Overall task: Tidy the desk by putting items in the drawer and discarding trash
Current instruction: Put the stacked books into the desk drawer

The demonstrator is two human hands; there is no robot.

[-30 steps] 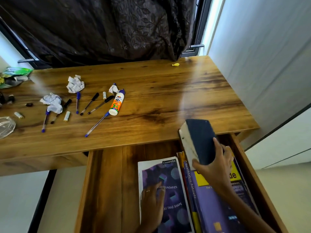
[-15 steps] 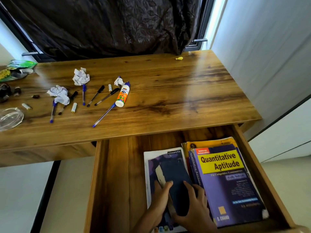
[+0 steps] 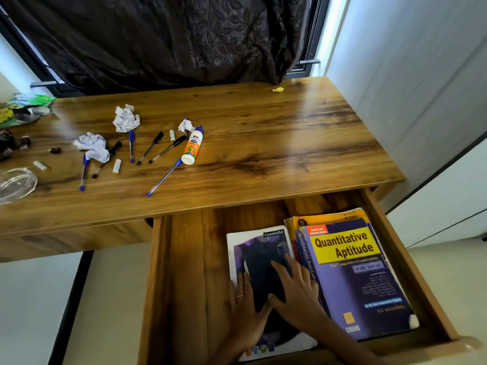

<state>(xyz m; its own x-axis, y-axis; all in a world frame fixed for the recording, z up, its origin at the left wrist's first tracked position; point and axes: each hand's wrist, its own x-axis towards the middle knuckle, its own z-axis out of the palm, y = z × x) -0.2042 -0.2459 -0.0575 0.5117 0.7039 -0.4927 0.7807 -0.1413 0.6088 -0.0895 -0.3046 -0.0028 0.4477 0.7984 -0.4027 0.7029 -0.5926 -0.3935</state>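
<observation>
1. Your left hand (image 3: 243, 304) lies flat, fingers straight, along the left edge of the dark blue book (image 3: 266, 275); your right hand (image 3: 295, 291) lies flat on its cover, fingers spread, grasping nothing.
2. That dark blue book lies on the classmate notebook (image 3: 237, 241), inside the open drawer (image 3: 184, 272).
3. Just right of your hands, the Quantitative Aptitude book (image 3: 353, 272) tops a stack that fills the drawer's right half, up against the right wall.
4. The drawer's left half shows bare wood between the notebook and the left wall.
5. Past the drawer front runs the table (image 3: 276, 154) edge; its right part is open wood.
6. On the left of the table lie pens (image 3: 164, 177), a glue bottle (image 3: 193, 146), small batteries (image 3: 116, 167) and crumpled paper (image 3: 126, 119), close together but mostly apart.
7. A clear plastic piece (image 3: 15, 184) sits at the left edge, green wrappers (image 3: 26, 108) at the far left corner.
8. A small yellow scrap (image 3: 278, 89) lies near the far edge, under the dark curtain (image 3: 171, 38).
</observation>
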